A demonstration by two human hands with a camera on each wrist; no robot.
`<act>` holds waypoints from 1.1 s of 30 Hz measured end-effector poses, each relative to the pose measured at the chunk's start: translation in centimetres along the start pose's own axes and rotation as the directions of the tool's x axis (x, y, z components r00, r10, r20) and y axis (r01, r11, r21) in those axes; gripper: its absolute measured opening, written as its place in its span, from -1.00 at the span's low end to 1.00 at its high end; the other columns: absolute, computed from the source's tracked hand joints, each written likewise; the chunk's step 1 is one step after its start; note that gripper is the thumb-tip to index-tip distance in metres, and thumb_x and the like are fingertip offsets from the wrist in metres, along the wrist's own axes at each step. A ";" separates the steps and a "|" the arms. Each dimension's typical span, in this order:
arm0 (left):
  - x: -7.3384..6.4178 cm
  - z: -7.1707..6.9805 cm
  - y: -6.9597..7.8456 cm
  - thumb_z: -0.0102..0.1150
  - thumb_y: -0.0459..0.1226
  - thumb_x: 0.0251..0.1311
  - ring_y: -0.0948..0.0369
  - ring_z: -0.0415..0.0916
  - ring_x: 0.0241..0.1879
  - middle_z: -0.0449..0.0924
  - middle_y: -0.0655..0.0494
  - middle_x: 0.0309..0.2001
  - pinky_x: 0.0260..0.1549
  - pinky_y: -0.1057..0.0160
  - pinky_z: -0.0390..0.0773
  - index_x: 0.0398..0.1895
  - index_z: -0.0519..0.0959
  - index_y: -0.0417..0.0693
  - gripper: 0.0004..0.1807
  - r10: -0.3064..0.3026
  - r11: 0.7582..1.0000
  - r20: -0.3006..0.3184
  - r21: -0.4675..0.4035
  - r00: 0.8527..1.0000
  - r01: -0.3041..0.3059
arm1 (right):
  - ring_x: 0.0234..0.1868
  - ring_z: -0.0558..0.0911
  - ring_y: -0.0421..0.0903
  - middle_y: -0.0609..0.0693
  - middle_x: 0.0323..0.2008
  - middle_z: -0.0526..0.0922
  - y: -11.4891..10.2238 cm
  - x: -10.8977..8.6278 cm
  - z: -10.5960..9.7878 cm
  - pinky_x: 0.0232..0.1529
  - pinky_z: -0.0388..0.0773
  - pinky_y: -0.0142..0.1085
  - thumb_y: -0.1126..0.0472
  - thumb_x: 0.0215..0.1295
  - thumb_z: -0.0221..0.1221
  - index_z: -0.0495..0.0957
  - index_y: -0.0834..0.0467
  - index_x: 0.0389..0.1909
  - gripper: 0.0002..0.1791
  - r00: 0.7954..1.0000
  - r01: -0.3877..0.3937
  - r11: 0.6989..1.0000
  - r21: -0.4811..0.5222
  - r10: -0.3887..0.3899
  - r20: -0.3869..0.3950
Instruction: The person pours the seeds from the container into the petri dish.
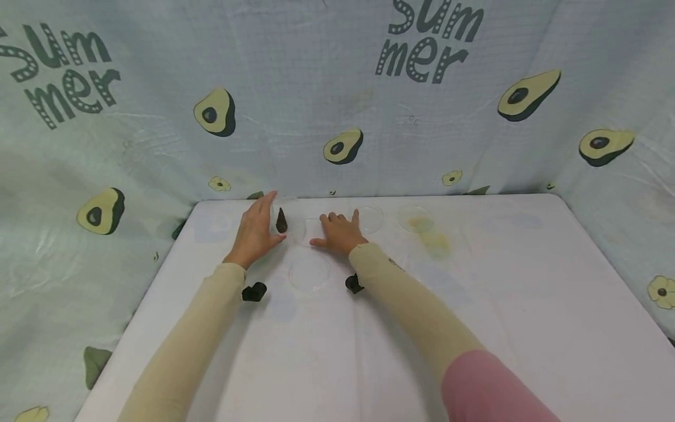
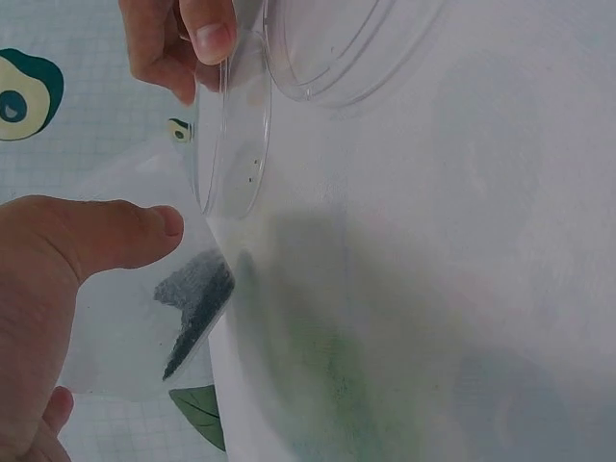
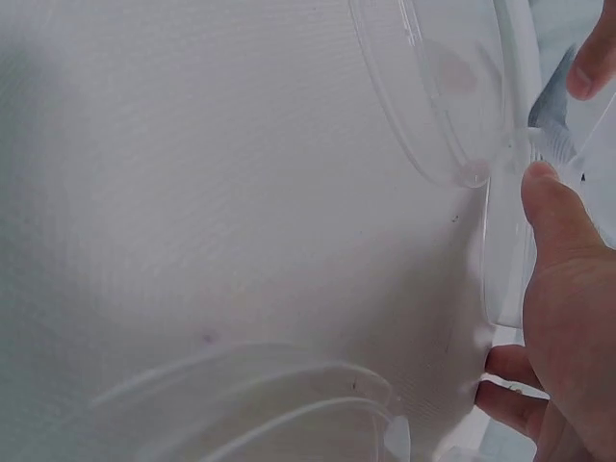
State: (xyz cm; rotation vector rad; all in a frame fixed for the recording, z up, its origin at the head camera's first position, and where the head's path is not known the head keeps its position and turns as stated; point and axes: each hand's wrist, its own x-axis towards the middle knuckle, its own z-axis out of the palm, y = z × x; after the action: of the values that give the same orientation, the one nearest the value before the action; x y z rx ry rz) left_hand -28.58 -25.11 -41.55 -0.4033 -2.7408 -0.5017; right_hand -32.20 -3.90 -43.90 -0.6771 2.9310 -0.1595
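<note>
My left hand (image 1: 255,228) holds a clear plastic bag (image 2: 115,337) between thumb and fingers. Dark powder (image 1: 282,221) is gathered in a wedge in one corner of the bag. To its right, my right hand (image 1: 340,234) grips a clear shallow dish (image 3: 505,260), with the thumb on one side and fingers on the other. The dish appears nearly edge-on in the left wrist view, close to the bag's powder corner. Another clear round dish (image 1: 309,273) lies on the table in front of the hands.
Two more clear round dishes, one (image 1: 371,219) just right of my right hand and one (image 1: 415,219) farther right, lie near the back of the white table (image 1: 501,305). A yellowish stain (image 1: 436,243) marks the cover. An avocado-print curtain (image 1: 285,94) rises behind the table's back edge.
</note>
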 end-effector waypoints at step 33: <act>1.2 0.0 0.9 0.57 -0.35 -0.22 -0.07 0.23 0.36 0.28 -0.14 0.34 0.25 -0.21 0.33 0.41 0.19 -0.08 0.04 0.137 0.985 -0.004 0.107 0.991 -0.136 | 0.37 0.34 0.06 0.05 0.33 0.35 0.2 -0.1 0.1 0.32 0.08 0.40 -0.42 0.26 -0.02 0.20 0.04 0.39 -0.16 0.999 -0.038 0.999 0.032 0.037 0.029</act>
State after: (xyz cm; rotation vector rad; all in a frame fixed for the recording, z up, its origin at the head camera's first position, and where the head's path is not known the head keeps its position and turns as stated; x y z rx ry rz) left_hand -29.40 -24.02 -40.87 -0.5543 -2.6907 -0.3201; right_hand -32.18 -3.66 -44.04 -0.6146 2.9049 -0.1917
